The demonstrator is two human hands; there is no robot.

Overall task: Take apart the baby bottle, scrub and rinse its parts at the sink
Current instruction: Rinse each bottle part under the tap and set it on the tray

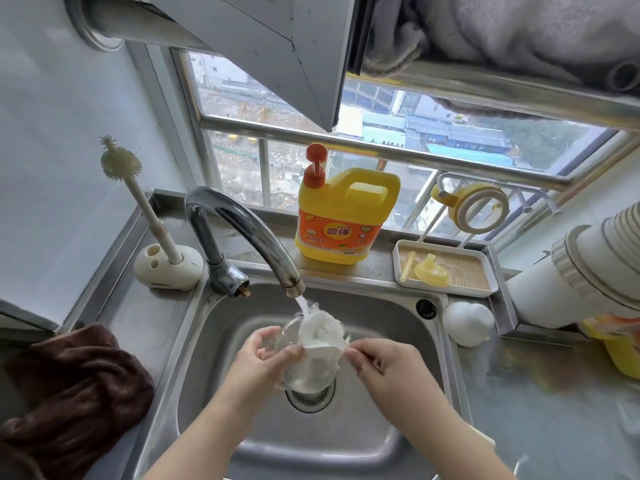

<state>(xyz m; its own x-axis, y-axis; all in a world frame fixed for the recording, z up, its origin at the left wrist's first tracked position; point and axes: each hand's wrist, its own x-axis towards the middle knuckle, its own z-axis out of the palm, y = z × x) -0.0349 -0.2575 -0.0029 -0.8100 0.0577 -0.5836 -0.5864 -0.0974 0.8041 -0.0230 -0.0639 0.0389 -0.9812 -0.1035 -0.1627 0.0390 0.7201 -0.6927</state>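
i stand at the sink [408, 344] and look down at my two hands. my left hand [258, 356] holds the clear bottle [294, 368] over the drain [310, 396]. my fingers are curled round its side and my thumb lies across the front. the open top of the bottle tips up toward the tap [242, 230]. water [303, 304] runs from the tap into the bottle, and it looks white and full of foam inside.

my right hand [384, 367] is just beside the bottle on the other side. its thumb and first finger pinch the edge of a white part [329, 351] at the bottle's front. i cannot tell what that white part is.

behind the sink stands a big yellow soap jug [343, 220] with an orange pump on top. to the left of the tap a white bottle brush [138, 199] stands up in a round white holder [168, 268]. to the right there is a small white tray [446, 266]. a yellow teat [431, 270] and a yellow straw [408, 266] lie in it. a yellow and white ring [479, 207] hangs on a rack above the tray. a white egg-shaped thing [467, 322] sits on the counter near the sink's right corner. a brown towel [69, 386] lies on the counter at my left.
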